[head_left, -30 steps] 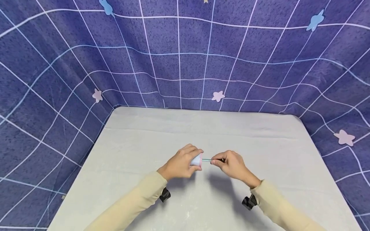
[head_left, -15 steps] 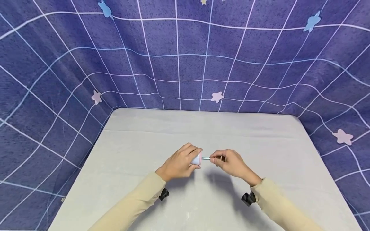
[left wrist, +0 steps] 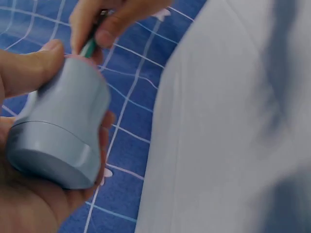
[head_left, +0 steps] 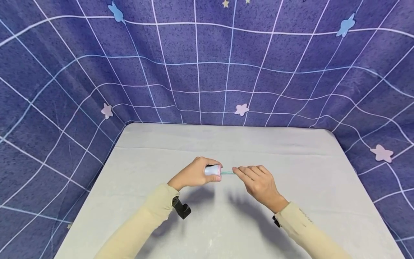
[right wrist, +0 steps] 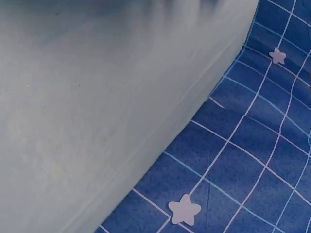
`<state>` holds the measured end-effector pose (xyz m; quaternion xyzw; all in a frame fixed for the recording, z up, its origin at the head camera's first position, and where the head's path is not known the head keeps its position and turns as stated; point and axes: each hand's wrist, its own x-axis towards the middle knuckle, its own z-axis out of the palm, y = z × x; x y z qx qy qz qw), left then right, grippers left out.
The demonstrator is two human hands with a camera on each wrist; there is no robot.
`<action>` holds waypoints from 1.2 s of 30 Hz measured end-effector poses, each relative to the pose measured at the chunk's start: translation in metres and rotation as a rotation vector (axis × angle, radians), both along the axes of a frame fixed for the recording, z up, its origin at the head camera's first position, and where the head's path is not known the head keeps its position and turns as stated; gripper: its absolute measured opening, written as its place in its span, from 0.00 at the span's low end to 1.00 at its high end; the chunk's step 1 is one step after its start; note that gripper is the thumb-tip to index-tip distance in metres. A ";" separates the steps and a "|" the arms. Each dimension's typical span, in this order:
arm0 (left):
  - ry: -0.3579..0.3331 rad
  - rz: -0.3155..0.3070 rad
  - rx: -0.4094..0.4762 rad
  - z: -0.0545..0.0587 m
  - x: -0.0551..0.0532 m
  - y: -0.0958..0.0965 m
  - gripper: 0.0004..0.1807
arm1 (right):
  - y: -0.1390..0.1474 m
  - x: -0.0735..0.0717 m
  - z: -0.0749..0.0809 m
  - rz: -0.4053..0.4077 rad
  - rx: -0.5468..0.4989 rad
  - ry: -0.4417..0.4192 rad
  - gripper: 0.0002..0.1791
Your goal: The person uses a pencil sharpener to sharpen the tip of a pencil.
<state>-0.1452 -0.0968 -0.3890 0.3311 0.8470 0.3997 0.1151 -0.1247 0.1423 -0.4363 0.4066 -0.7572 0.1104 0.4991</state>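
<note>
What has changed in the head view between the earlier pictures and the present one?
The right hand rolled, showing more of its back. The left hand turned, exposing more of the pale blue device. Both hands shifted slightly upward in the picture. Unchanged: each hand's hold, and the green stick at the device's pink end.

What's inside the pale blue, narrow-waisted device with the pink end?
A slim green stick, pinched by the right hand, runs to the pink end. The opaque pale blue device covers any inserted tip and whatever else is inside.
</note>
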 end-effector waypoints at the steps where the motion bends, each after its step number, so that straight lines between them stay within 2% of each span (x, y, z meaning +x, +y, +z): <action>1: -0.027 -0.015 0.014 0.001 -0.001 -0.001 0.16 | 0.000 -0.001 0.000 -0.002 0.004 0.033 0.15; 6: -0.145 -0.066 0.071 0.003 -0.002 0.000 0.13 | -0.002 -0.003 0.003 0.005 0.008 0.155 0.13; 9: -0.175 -0.081 0.091 0.000 0.000 0.000 0.12 | -0.005 -0.001 0.005 0.023 0.002 0.160 0.13; 12: -0.178 -0.080 0.096 -0.006 0.005 -0.001 0.12 | -0.008 0.004 0.006 0.037 0.008 0.046 0.16; 16: -0.130 -0.044 0.075 -0.015 0.013 -0.001 0.13 | -0.010 0.015 0.005 0.037 -0.008 -0.271 0.14; 18: -0.058 -0.012 0.047 -0.020 0.017 0.001 0.14 | -0.010 0.021 0.005 0.022 -0.028 -0.458 0.10; 21: 0.113 0.022 -0.011 -0.030 0.025 0.003 0.18 | -0.010 0.026 0.007 -0.010 -0.053 -0.773 0.03; 25: 0.343 0.031 -0.056 -0.044 0.032 0.007 0.24 | -0.007 0.025 0.015 -0.067 -0.065 -1.141 0.04; 28: 0.445 0.033 -0.053 -0.051 0.035 0.008 0.26 | -0.004 0.021 0.017 -0.068 -0.062 -1.302 0.05; 32: 0.585 0.025 -0.058 -0.056 0.035 0.010 0.28 | -0.002 0.017 0.017 -0.043 -0.086 -1.445 0.06; 36: 0.771 0.008 -0.091 -0.063 0.035 0.009 0.28 | -0.003 0.013 0.017 0.029 -0.161 -1.615 0.08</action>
